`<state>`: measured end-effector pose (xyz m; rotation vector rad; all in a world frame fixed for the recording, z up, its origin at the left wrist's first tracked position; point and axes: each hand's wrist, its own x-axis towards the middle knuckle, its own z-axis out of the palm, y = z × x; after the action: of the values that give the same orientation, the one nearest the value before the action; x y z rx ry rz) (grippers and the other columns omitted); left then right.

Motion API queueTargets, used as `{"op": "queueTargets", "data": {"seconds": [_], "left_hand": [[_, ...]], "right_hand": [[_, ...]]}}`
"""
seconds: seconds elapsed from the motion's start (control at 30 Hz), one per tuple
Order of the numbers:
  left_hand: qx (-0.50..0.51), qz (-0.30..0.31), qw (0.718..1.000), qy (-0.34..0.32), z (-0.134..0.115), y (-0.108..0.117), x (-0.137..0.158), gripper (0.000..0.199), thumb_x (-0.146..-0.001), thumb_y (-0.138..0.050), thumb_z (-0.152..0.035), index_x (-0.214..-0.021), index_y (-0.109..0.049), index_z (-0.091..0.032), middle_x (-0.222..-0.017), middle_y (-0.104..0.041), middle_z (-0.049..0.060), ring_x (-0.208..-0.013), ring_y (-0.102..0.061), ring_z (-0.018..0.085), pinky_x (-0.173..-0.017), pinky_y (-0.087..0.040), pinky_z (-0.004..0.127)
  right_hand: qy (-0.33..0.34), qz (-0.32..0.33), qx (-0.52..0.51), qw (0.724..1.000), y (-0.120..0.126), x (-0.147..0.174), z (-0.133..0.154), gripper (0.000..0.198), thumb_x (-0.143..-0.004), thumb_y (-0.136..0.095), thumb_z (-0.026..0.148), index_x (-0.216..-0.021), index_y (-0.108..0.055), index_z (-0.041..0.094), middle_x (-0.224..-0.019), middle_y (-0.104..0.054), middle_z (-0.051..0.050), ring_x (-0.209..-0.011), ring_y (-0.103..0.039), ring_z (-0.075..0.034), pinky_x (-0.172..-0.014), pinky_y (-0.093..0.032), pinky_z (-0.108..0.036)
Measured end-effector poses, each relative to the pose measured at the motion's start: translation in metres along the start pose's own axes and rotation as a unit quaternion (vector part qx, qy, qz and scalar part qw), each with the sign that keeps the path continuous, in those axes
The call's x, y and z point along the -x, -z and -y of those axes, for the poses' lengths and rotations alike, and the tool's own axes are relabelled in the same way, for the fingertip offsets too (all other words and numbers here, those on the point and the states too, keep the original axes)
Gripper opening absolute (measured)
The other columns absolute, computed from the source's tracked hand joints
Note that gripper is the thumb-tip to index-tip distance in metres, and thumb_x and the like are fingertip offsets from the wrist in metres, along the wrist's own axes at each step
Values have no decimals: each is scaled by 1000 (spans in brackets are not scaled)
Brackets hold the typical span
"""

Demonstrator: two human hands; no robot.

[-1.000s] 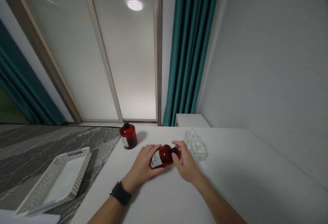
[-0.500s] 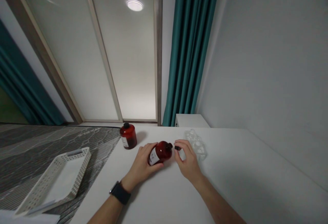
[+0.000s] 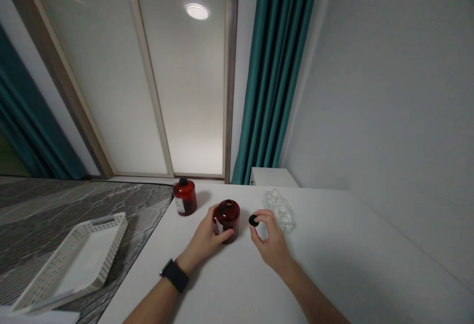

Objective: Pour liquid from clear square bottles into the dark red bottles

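Note:
My left hand (image 3: 205,236) is wrapped round a dark red glass bottle (image 3: 230,218), which stands upright with its neck uncapped. Part of its white label shows between my fingers. To the right of the bottle, my right hand (image 3: 272,242) pinches a small black cap (image 3: 254,221) between thumb and fingers, apart from the bottle. A second red bottle (image 3: 185,198) with a black cap and a white label stands farther back on the left. Just behind my right hand lies crumpled clear bubble wrap (image 3: 277,208).
The white table (image 3: 237,289) carries the bottles and ends at a slanting left edge. Beyond that edge a white perforated basket (image 3: 79,260) sits lower down over grey patterned carpet (image 3: 148,203). A white cabinet (image 3: 274,177) stands behind the table, near a teal curtain (image 3: 277,77).
The bottle in my left hand has gone from tilted towards the right to upright. My right hand has turned the black cap so that its round face shows.

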<state>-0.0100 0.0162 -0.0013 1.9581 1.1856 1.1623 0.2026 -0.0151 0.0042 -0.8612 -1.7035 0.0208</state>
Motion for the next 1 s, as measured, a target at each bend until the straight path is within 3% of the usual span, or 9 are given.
{"op": "queueTargets", "data": {"seconds": [0.2, 0.43, 0.7, 1.0], "left_hand": [[0, 0, 1000, -13, 3, -1, -1, 64, -79, -73, -25, -136, -44, -18, -136, -61, 14, -125, -59, 30, -106, -46, 49], [-7, -3, 1000, -11, 4, 0, -2, 65, -79, -73, -27, -137, -45, -18, -134, -62, 14, -123, -61, 31, -105, -47, 49], [-30, -7, 999, -9, 7, -2, -3, 63, -80, -71, -30, -137, -45, -18, -132, -63, 14, -121, -62, 31, -106, -47, 50], [-35, -1, 999, -3, 5, -1, -4, 62, -81, -71, -34, -135, -45, -20, -128, -65, 13, -119, -63, 31, -104, -48, 51]], "right_hand": [[-28, 57, 19, 998, 20, 16, -9, 15, -87, -59, 10, -90, -54, 24, -99, -69, -6, -93, -66, -22, -81, -55, -38], [-37, 113, 75, 990, 61, 44, -33, 15, -86, -58, 10, -84, -55, 24, -93, -71, -4, -88, -66, -22, -78, -54, -37], [-145, 117, 202, 961, 106, 70, -85, 13, -81, -56, 18, -91, -62, 23, -80, -67, -4, -73, -63, -23, -71, -53, -36], [-179, 97, 255, 945, 109, 74, -111, 30, -82, -53, 20, -110, -63, 22, -96, -74, -6, -76, -64, -23, -74, -51, -39]]}}
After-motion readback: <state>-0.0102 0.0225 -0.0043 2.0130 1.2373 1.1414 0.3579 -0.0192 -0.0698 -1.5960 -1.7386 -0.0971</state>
